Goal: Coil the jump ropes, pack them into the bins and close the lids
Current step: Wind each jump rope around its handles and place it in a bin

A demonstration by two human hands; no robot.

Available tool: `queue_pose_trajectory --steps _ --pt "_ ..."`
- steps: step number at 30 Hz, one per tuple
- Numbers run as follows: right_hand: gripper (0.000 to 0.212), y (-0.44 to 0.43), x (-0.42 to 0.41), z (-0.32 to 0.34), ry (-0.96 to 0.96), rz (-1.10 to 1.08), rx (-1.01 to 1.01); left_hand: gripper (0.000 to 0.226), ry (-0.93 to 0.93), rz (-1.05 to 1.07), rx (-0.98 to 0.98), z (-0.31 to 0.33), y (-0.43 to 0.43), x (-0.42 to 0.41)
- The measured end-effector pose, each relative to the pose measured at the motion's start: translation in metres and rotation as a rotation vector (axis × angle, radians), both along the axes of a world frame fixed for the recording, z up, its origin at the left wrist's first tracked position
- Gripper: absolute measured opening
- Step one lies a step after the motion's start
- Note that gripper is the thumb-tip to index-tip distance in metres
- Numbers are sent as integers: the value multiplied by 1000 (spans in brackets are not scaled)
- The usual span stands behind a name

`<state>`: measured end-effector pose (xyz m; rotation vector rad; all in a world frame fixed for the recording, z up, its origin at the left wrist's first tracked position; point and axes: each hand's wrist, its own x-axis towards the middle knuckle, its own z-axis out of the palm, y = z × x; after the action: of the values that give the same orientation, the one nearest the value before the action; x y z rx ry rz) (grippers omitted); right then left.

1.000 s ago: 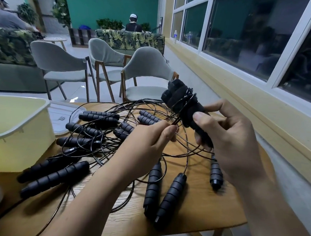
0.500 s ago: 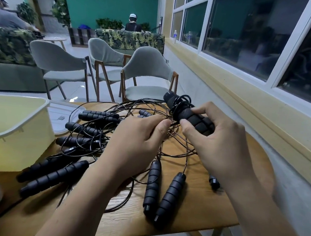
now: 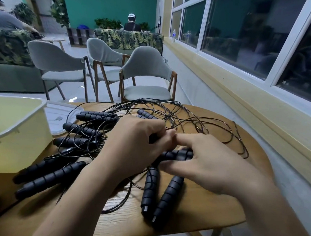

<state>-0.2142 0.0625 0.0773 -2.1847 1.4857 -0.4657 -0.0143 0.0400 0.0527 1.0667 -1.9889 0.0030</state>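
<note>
Tangled jump ropes (image 3: pixel 95 116) on the desk (image 3: pixel 205 213), right of the bin (image 3: pixel 20 128). Further right, left hand (image 3: pixel 135 146) fingers curled round black handles (image 3: pixel 178 154), right hand (image 3: pixel 212 169) fingers pinching them.

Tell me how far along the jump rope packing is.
Done: nothing visibly; the bin shows no ropes and its lid lies off beside it. In hand: left hand and right hand hold one handle pair. Left: coiling the tangled jump ropes on the table, packing, closing.
</note>
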Motion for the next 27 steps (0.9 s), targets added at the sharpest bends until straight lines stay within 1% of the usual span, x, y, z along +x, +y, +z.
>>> queue_pose_trajectory --steps 2,3,5,10,13,15,17,18,19,21,22,23,25,26,27 --pt "32 0 -3 2 -59 99 83 48 34 -40 21 1 1 -2" --pt "31 0 -4 3 -117 150 137 47 52 -69 37 3 2 -2" --pt "30 0 -9 7 -212 244 250 46 99 -159 115 6 3 2" --pt "24 -6 -23 10 -271 367 316 50 218 -422 424 8 4 5" --pt "21 -10 -29 5 -434 413 412 50 275 -483 484 8 5 5" --pt "26 -12 -31 1 -583 460 467 56 326 -489 492 5 -2 5" --pt "40 -15 -32 -5 -758 488 509 67 389 -454 504 -1 -12 7" --pt "45 -16 -31 -7 -835 480 509 66 396 -420 504 -5 -17 8" --pt "47 -17 -30 -9 -898 466 491 57 398 -356 507 -11 -23 11" --pt "50 -19 -28 -14 -1008 434 450 25 334 -188 448 -21 -29 15" --pt "55 -21 -27 -15 -1068 417 436 20 320 -134 418 -23 -29 15" --pt "60 -23 -26 -16 -1128 412 422 24 363 -123 398 -23 -27 12" --pt "69 -24 -23 -12 -1247 430 388 38 364 -152 345 -16 -19 6" --pt "69 -24 -23 -8 -1297 429 357 41 300 -163 314 -10 -14 3" --pt "61 -24 -23 -5 -1331 401 314 41 235 -157 304 -10 -12 2"
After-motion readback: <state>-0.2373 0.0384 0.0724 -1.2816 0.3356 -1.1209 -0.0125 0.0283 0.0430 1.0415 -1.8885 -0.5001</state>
